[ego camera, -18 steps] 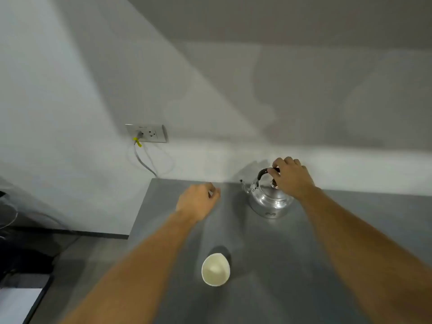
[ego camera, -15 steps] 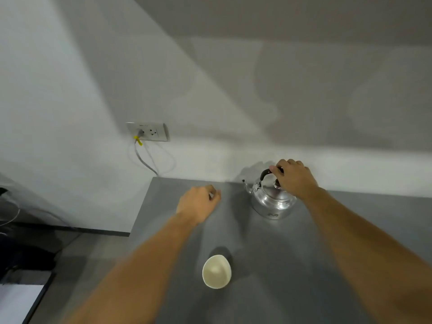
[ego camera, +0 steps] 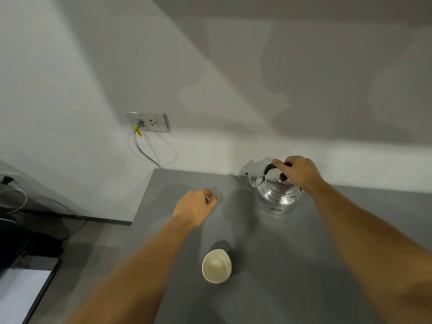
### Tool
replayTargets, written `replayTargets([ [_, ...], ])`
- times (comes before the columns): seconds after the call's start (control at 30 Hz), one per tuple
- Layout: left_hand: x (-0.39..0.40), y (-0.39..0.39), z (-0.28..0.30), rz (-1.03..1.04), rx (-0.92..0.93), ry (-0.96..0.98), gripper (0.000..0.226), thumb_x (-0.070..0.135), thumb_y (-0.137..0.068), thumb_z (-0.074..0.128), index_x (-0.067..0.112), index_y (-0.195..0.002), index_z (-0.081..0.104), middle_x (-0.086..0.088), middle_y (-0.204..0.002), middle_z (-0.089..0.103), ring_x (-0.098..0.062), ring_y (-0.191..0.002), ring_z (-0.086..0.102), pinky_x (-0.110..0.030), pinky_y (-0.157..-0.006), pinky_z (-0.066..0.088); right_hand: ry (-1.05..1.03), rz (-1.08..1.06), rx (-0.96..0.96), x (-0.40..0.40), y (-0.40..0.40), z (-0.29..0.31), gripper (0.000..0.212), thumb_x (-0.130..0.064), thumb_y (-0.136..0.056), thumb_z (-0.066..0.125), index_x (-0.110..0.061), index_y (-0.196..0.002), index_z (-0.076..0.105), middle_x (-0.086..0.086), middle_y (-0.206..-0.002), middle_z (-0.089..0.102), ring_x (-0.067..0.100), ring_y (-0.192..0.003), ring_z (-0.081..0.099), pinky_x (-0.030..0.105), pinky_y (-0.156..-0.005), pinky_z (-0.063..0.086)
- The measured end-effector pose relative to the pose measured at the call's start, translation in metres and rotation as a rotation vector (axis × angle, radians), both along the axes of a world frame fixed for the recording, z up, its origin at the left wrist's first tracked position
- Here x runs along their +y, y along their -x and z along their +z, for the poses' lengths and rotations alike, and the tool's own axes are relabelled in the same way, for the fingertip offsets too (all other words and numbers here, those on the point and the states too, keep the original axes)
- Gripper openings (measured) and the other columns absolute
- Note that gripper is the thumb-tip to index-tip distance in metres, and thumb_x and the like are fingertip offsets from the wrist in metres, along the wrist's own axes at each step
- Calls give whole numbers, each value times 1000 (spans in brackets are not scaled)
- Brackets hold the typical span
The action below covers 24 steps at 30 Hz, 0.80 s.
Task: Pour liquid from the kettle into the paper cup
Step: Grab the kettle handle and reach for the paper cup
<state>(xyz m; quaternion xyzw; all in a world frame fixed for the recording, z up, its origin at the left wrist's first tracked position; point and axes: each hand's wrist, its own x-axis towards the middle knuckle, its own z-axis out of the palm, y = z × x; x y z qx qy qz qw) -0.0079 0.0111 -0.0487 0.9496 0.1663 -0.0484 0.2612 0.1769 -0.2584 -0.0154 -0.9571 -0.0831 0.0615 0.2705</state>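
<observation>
Head view: right hand (ego camera: 300,173) fingers have now closed round the kettle (ego camera: 277,195) handle at 1 o'clock; left hand (ego camera: 195,208) loosely curled, empty. Cup (ego camera: 217,268) waits; lift seems next.

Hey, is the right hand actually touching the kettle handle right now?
Touching. In the head view the right hand is closed around the kettle's black handle, fingers wrapped over its top with no gap visible.

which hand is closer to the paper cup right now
Left. The left hand is loosely curled above the table, just beyond the paper cup and slightly to its left. The right hand is farther off, gripping the kettle handle by the wall.
</observation>
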Motion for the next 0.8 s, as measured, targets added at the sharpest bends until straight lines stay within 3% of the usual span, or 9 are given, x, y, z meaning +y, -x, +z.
replayTargets([
  [0.2, 1, 12, -3, 3, -20, 8, 38, 50, -98, 47, 25, -112, 72, -3, -104, 78, -33, -98, 72, -38, -84, 58, -41, -36, -5, -1, 15, 6, 59, -66, -86, 56, -14, -59, 61, -2, -51, 58, 15, -56, 55, 30, -50, 36],
  [0.3, 4, 24, -7, 14, -24, 28, 37, 50, -99, 48, 24, -109, 72, 1, -86, 69, -32, -93, 71, -34, -76, 52, -85, -62, -14, -2, 29, 16, 60, -65, -84, 58, -11, -59, 63, -5, -45, 58, 16, -54, 55, 30, -49, 36],
  [0.4, 6, 40, -12, 25, -36, 54, 37, 50, -98, 48, 24, -108, 72, 3, -79, 64, -31, -87, 70, -32, -72, 49, -100, -63, -23, -2, 51, 30, 55, -63, -83, 60, -16, -55, 62, -17, -41, 58, 12, -52, 53, 29, -48, 34],
  [0.5, 9, 61, -20, 41, -46, 81, 36, 49, -99, 48, 23, -108, 71, 2, -75, 65, -29, -82, 68, -32, -72, 50, -122, -59, -41, -2, 77, 40, 48, -63, -82, 64, -21, -59, 67, -8, -48, 62, 12, -56, 57, 29, -49, 38],
  [0.63, 8, 87, -31, 71, -57, 135, 31, 43, -101, 50, 20, -105, 70, 5, -65, 60, -27, -72, 62, -31, -67, 46, -147, -39, -56, -6, 115, 53, 40, -63, -81, 68, -27, -65, 70, -10, -56, 66, 5, -59, 59, 27, -51, 38],
  [0.7, 8, 101, -37, 88, -49, 133, 29, 39, -102, 50, 17, -103, 69, 2, -65, 58, -29, -71, 58, -31, -66, 43, -146, -15, -60, -7, 133, 59, 38, -64, -81, 69, -29, -65, 69, -11, -57, 66, 3, -59, 59, 26, -51, 38],
  [0.8, 5, 122, -48, 85, -7, 135, 27, 35, -102, 50, 16, -107, 70, -10, -78, 70, -36, -78, 64, -33, -68, 46, -138, 8, -53, -8, 159, 65, 38, -63, -80, 72, -27, -66, 71, -9, -62, 67, 8, -60, 60, 27, -52, 39],
])
